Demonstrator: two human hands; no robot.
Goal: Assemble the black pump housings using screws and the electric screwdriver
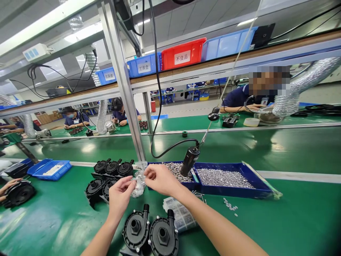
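My left hand is closed in a pinch, its fingertips overlapping a clear plastic bag of small parts. Whether the bag itself is caught between them I cannot tell. Just right of the bag, my right hand has its fingers curled together; anything in them is too small or hidden to name. Below both hands stand two black pump housings with round covers, short spouts and shiny screws around the rims. Behind my right hand lies a blue tray of screws, with a black electric screwdriver hanging over it.
A blue tray of small metal nuts or washers sits at the right, with loose washers before it. A clear compartment box lies under my right forearm. More black housings stand left. A co-worker's hands touch another housing.
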